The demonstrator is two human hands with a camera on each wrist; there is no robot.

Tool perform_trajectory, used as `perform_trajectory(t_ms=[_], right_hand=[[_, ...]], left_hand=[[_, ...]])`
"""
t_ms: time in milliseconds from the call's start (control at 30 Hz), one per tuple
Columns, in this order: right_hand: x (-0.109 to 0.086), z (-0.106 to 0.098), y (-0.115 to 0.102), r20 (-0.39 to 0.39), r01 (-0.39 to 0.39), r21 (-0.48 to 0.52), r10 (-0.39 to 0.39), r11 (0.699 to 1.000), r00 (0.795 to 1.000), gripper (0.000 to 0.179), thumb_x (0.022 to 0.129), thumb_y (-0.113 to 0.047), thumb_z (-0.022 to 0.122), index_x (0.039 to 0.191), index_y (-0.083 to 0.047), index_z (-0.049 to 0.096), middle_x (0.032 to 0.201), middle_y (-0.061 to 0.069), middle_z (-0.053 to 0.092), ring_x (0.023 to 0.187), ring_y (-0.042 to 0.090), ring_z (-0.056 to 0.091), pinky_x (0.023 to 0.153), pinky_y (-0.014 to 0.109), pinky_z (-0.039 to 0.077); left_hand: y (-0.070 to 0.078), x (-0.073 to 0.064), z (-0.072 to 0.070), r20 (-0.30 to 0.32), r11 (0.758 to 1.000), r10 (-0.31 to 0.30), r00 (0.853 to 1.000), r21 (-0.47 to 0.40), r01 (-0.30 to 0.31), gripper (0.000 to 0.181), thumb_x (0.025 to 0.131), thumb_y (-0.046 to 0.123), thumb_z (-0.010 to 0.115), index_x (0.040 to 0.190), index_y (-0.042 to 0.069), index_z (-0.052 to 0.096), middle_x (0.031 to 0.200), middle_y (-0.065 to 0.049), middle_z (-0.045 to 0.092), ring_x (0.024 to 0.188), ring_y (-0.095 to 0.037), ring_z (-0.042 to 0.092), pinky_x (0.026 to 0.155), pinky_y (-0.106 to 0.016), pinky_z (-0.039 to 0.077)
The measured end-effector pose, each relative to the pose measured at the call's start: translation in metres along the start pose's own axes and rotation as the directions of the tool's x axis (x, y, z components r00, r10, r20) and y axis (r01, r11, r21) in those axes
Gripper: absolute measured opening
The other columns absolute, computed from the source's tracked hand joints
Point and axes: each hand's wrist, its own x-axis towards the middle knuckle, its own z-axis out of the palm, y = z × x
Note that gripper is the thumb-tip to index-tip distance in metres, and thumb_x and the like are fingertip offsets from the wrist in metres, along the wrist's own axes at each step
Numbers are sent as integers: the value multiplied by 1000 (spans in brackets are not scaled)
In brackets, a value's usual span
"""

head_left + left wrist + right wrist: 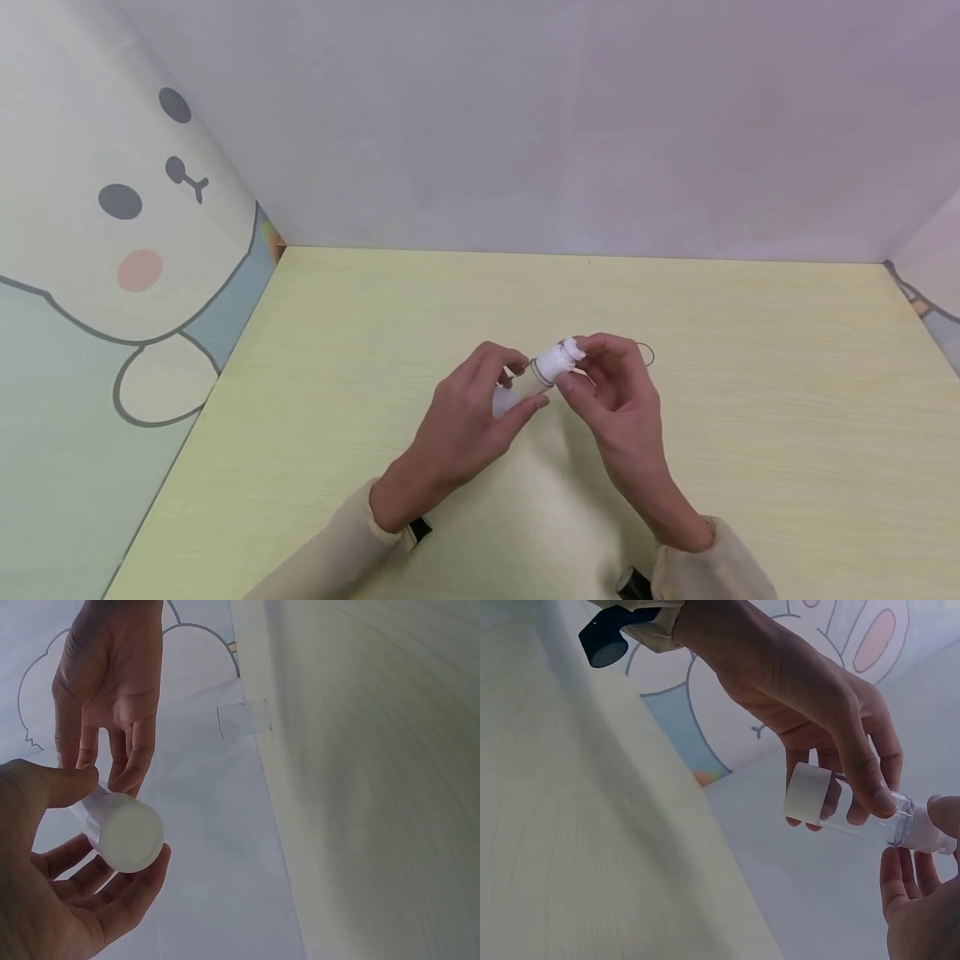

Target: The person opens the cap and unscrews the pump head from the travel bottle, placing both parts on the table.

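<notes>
A small clear bottle (pixel 859 814) with a white base (pixel 131 836) is held tilted in the air between both hands. My left hand (pixel 468 412) grips its transparent body, thumb on one side and fingers on the other. At the opposite end is a white pump top (pixel 558 361), its nozzle pointing toward the right. My right hand (pixel 618 404) pinches this white top between thumb and fingers. Behind the right hand, a clear cap (pixel 244 718) stands on the table, mostly hidden in the head view.
The pale wood-grain table (pixel 787 400) spreads beneath the hands. A plain light curtain (pixel 562 125) hangs along its back edge, and a cartoon-printed curtain (pixel 67 225) borders the left side. Black wrist camera pieces (pixel 633 583) show by both sleeves.
</notes>
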Motion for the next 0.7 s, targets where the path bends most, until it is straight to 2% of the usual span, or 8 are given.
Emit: perform_trajectory(t_ms=[267,700], right_hand=[[0,3,2,-12,-7,26,7,1000,1000,45,93,14,67,130,-6,52,126,6,62,113,16,66,98,24,57],[1,6,0,-57,-9,22,10,1000,998,45,90,16,69,126,-4,51,122,6,63,108,19,67,96,24,58]], left_hand=[[1,-1,1,-8,1000,12,1000,14,-12,40,87,24,87,113,8,59,104,-4,65,81,-12,63,69,-21,55],[2,1,3,-12,998,36,999,46,-35,41,86,26,87,109,7,60,103,-2,63,78,-11,58,66,-20,51]])
